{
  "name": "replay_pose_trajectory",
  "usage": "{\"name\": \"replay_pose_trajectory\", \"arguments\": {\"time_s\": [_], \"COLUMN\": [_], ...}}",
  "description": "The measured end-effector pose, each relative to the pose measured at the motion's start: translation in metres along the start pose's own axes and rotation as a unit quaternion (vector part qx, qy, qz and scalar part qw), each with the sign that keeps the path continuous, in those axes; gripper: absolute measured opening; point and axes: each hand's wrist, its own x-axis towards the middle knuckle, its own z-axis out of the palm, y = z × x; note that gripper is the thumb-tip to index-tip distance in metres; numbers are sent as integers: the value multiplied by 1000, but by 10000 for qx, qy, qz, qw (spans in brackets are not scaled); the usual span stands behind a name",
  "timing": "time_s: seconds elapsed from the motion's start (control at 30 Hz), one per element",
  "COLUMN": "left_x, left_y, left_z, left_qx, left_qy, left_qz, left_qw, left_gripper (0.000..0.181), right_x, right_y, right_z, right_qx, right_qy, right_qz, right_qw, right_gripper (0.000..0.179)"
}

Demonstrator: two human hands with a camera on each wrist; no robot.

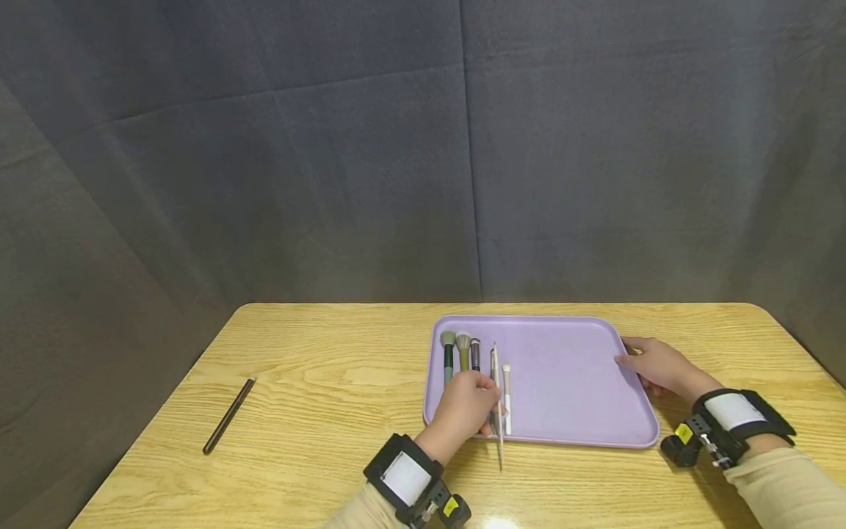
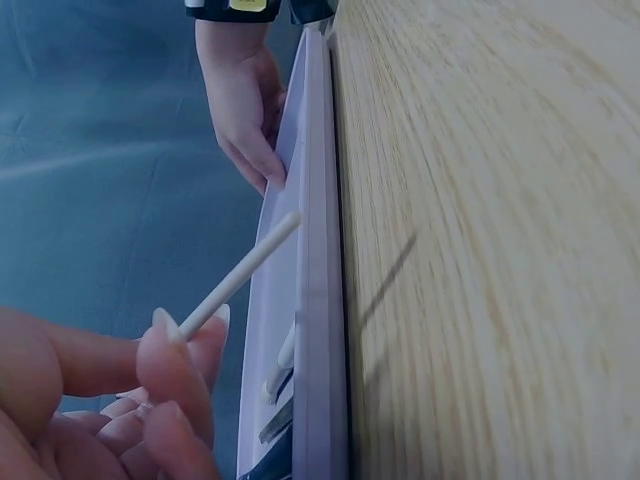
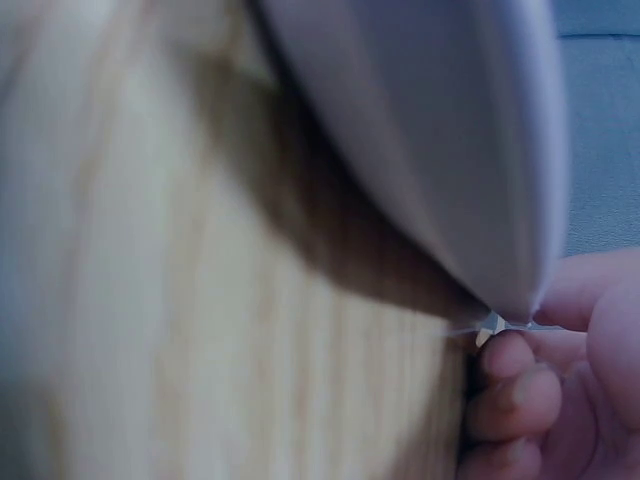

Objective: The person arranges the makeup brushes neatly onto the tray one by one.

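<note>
Apart, roomy tray (image 1: 562,382) between: L grip (image 1: 461,405) round wht. brush (image 1: 500,441), R grip (image 1: 664,367) round rim (image 1: 646,400)

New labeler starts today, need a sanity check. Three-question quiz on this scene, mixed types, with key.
1. Which hand pinches the slim white-handled brush?

2. True or false: the right hand grips the lilac tray by its edge.

3. In the head view, where is the leftmost dark-handled brush?
A) inside the tray
B) on the wooden tabletop
C) in the right hand

Key:
1. The left hand.
2. True.
3. B.
</note>
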Motion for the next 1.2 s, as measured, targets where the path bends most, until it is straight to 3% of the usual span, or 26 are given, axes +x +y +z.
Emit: {"name": "replay_pose_trajectory", "arguments": {"time_s": [0.2, 0.4, 1.2], "left_x": [4, 4, 14], "left_y": [4, 9, 14], "left_z": [4, 9, 15], "left_qx": [65, 154, 226], "left_qy": [50, 83, 5], "left_qz": [76, -86, -19], "left_qw": [9999, 9998, 9997], "left_gripper": [9, 8, 13], "right_x": [0, 0, 0], "right_y": [0, 1, -1], "right_z": [0, 0, -1], "right_qx": [15, 53, 21], "right_qy": [13, 9, -37], "right_qz": [-20, -58, 42], "right_qw": [10000, 10000, 10000], "right_gripper": [64, 64, 64]}}
